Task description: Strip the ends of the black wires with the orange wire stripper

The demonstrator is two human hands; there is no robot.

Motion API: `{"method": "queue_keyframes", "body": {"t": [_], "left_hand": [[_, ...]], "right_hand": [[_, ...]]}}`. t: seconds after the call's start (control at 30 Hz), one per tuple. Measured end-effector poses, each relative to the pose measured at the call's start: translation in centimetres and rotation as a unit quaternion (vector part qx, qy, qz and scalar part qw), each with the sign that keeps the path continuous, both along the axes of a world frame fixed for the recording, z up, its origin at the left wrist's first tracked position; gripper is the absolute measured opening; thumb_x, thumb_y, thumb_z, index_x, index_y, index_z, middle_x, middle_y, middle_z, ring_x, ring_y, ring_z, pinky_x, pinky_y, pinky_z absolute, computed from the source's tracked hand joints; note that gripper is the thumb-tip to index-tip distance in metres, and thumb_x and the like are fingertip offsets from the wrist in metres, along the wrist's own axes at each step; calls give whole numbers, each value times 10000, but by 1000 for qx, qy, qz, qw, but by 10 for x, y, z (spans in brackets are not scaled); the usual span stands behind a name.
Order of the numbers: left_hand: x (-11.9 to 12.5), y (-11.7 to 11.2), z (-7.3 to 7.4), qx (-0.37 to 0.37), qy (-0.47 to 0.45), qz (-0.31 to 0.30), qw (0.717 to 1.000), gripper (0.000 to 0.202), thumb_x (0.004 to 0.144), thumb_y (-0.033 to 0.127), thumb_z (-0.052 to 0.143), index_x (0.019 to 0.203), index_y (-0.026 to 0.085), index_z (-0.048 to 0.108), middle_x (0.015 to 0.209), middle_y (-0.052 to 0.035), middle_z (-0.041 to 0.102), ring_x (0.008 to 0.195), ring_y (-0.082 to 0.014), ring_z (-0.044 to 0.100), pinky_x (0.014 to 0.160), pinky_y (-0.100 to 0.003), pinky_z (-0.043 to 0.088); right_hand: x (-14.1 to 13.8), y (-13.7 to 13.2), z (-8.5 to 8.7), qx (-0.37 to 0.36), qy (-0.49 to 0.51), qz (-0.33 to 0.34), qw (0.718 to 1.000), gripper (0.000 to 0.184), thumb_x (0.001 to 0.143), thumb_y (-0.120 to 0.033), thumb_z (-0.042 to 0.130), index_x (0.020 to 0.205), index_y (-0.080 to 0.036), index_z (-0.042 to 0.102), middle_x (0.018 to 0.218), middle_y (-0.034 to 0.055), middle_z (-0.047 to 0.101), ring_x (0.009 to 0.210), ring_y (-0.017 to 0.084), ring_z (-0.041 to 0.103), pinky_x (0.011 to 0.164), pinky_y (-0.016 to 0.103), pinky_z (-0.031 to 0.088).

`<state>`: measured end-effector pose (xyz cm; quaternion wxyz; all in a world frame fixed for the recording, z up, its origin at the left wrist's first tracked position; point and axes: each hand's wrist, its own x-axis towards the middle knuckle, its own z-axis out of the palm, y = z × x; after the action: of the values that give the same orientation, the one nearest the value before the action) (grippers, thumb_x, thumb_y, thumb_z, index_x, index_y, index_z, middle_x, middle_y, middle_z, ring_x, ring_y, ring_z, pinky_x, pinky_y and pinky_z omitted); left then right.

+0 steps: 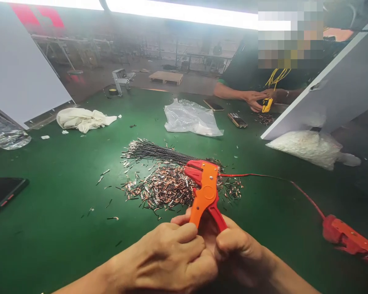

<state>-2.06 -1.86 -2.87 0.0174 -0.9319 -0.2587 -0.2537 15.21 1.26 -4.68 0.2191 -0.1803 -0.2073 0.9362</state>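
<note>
My right hand (241,251) is wrapped round the handles of an orange and red wire stripper (206,188), its head pointing away from me. My left hand (171,257) is closed against the stripper's handle beside the right hand; what its fingers pinch is hidden. A thin red wire (263,176) runs from the stripper's jaw off to the right. Just beyond the tool lies a pile of stripped copper and insulation bits (165,188), and behind that a bundle of black wires (159,152) on the green table (58,204).
A person across the table holds a yellow tool (266,105) with yellow wires. Two phones (237,120) lie near them, a dark phone (1,194) at my left. A clear plastic bag (190,118), white cloth (82,119), bag of white parts (309,148), and red tool (349,239) lie about.
</note>
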Motion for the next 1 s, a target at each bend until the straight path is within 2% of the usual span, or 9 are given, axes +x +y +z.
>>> {"method": "queue_keyframes", "body": {"t": [0.1,0.17,0.27,0.37,0.5,0.67,0.8,1.0], "left_hand": [[-1,3,-5,-54,-44,-14,997,270,955,102,337,724,200,438,615,18,559,544,-116,477,542,-229,418],[1,5,-11,-83,-109,-10,990,321,993,162,280,711,205,427,580,18,536,524,-111,460,500,-228,398],[4,5,-16,-92,-234,57,966,301,1013,265,300,797,195,498,583,9,545,506,-105,448,458,-221,382],[3,3,-10,-47,-302,136,942,220,1001,251,368,844,200,514,570,18,556,491,-101,424,450,-213,367],[-5,7,3,31,-292,210,933,141,931,109,479,816,188,498,502,68,512,451,-83,374,456,-205,347],[-8,16,1,80,-247,276,925,184,905,109,525,740,186,502,520,61,506,465,-88,406,436,-215,316],[-6,17,-1,98,-234,258,932,190,909,110,523,740,193,496,540,54,531,476,-96,400,451,-222,330],[-6,17,-4,88,-224,218,946,170,896,73,525,760,174,507,529,50,479,477,-93,349,430,-216,279]], "right_hand": [[2,0,1,-4,-33,-5,999,630,464,-31,496,1058,-154,665,942,61,662,762,148,626,627,200,478],[1,1,1,4,-53,-16,998,616,468,-29,494,1047,-161,657,947,60,655,709,137,606,566,194,449],[-1,2,4,46,-64,-38,996,556,521,-39,540,1054,-168,634,1004,72,650,763,169,607,613,243,467],[-3,1,8,145,-101,-68,982,430,633,-57,599,1043,-186,614,976,54,654,849,196,609,767,311,477],[-1,-4,5,249,-106,-80,959,347,692,-71,548,1012,-197,597,971,53,628,917,226,595,852,389,466],[0,-11,-7,334,-99,-97,932,379,702,-62,488,1040,-200,592,1007,74,599,976,245,564,904,426,435],[-2,-12,-7,352,-141,-80,922,365,720,-74,479,1025,-221,616,1048,68,599,977,242,556,905,411,422],[-5,-12,-5,346,-159,-67,922,176,779,-175,557,938,-208,622,906,57,602,816,214,524,773,362,426]]}}
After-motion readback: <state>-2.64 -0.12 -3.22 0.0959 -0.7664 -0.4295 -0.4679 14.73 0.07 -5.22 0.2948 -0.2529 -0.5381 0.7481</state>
